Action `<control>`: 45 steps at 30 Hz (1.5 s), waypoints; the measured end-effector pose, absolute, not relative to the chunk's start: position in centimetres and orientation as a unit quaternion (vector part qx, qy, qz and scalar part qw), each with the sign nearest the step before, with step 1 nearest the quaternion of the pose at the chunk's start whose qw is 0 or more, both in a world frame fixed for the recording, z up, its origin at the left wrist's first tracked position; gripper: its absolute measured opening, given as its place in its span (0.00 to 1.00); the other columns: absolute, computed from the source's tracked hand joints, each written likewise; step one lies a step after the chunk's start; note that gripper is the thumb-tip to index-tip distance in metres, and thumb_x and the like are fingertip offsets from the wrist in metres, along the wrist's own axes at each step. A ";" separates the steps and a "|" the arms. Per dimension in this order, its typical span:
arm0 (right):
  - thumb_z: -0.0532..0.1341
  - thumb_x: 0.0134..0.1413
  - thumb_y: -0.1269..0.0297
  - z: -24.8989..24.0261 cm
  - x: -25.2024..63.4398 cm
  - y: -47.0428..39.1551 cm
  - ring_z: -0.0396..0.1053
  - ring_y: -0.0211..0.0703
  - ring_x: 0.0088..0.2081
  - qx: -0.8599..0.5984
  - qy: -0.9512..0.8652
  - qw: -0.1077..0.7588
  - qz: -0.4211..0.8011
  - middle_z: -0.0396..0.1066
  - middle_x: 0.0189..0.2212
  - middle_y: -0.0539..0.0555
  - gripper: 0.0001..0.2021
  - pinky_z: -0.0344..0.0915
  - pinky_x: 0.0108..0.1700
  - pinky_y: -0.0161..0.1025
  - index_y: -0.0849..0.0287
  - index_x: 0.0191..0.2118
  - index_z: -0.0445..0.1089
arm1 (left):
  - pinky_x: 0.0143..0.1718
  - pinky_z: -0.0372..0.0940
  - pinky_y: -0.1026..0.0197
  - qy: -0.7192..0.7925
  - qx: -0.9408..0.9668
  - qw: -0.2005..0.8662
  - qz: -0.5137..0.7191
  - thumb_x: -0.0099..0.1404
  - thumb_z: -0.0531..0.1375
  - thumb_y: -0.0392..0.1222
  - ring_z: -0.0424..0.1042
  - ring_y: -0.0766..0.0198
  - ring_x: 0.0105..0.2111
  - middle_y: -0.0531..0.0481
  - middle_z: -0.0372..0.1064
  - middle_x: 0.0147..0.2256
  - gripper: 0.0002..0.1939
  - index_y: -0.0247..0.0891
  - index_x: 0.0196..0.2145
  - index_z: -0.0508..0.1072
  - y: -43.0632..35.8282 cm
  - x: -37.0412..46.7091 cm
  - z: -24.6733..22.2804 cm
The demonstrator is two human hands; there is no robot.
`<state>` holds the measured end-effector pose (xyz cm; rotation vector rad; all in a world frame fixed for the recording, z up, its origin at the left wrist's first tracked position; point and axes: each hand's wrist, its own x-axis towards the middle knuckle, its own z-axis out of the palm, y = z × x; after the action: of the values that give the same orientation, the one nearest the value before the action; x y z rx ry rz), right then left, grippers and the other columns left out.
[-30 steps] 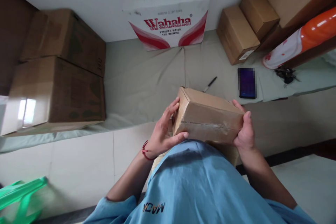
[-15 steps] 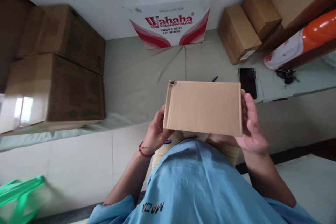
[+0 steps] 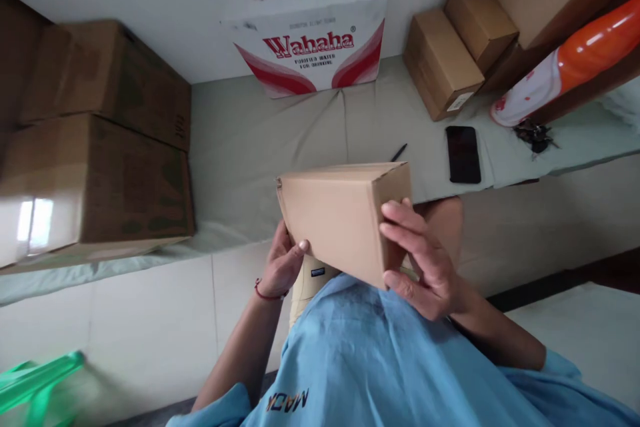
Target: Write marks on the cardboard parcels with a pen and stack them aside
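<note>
Held up in front of my body is a small brown cardboard box point(image 3: 333, 220), tilted, with one broad side and its right end facing me. Its far left corner looks dented. My left hand point(image 3: 284, 261), a red cord round the wrist, grips the box's lower left edge with the thumb on the near face; its other fingers are partly hidden behind the carton. My right hand point(image 3: 423, 257) presses its fingertips and thumb against the right end and edge of the box. Beyond it a dark pen point(image 3: 399, 152) lies on the covered surface.
A white Wahaha water carton point(image 3: 315, 47) stands at the back. Large brown cartons point(image 3: 135, 180) are stacked at left. To the right are smaller boxes point(image 3: 443, 67), a black phone point(image 3: 463, 154), keys point(image 3: 535, 135) and an orange-and-white cylinder point(image 3: 565, 67). A green plastic item point(image 3: 40, 380) is at lower left.
The box has turned, so its right end now shows and that end sits closer to me. My right hand has shifted left and inward, its fingers now on the box's end.
</note>
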<state>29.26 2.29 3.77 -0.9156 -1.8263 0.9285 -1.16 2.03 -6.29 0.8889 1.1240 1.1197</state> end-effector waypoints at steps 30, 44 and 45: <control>0.55 0.73 0.40 -3.5 33.2 13.3 0.79 0.54 0.45 -0.696 -0.577 0.264 0.336 0.83 0.44 0.60 0.25 0.74 0.49 0.49 0.56 0.48 0.80 | 0.70 0.66 0.33 0.605 0.664 0.091 0.430 0.70 0.67 0.45 0.71 0.41 0.67 0.37 0.74 0.64 0.15 0.41 0.53 0.80 9.1 0.6 -2.1; 0.61 0.66 0.66 -1.4 32.5 23.8 0.80 0.59 0.43 -0.611 -0.772 -0.171 0.023 0.82 0.40 0.67 0.13 0.66 0.43 0.46 0.64 0.51 0.78 | 0.67 0.69 0.41 0.528 0.773 0.106 0.335 0.76 0.59 0.42 0.73 0.43 0.67 0.38 0.77 0.64 0.20 0.39 0.62 0.79 8.9 4.4 -2.0; 0.63 0.64 0.64 -0.7 32.7 24.3 0.79 0.57 0.41 -0.629 -0.767 -0.119 0.031 0.81 0.37 0.64 0.12 0.66 0.42 0.45 0.63 0.49 0.77 | 0.67 0.69 0.42 0.527 0.775 0.101 0.333 0.76 0.59 0.42 0.73 0.44 0.67 0.39 0.77 0.64 0.21 0.39 0.63 0.79 8.9 4.4 -2.0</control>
<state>32.69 24.27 -0.67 -2.1425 -2.6130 0.1058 4.38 8.89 -2.04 2.2903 1.5582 0.9832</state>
